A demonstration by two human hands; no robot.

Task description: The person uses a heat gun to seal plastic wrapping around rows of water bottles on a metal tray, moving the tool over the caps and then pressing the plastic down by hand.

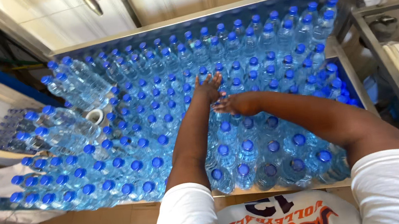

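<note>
While both hands reach over the bottles (pixel 235 73) on the steel table (pixel 198 17), left hand (pixel 208 87) open flat, right hand (pixel 238 104) grip unclear — most stand upright, several left of them lie toppled.

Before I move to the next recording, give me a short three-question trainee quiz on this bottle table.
1. True or false: both hands, the left hand and the right hand, rest among the upright bottles near the middle of the metal table.
2. What colour are the bottle caps: A red, B blue, C white?
3. Fill in: at the table's left side, some bottles lie ____ rather than upright.

Key: 1 true. 2 B. 3 on their sides. Whether either hand grips a bottle cannot be told.
</note>
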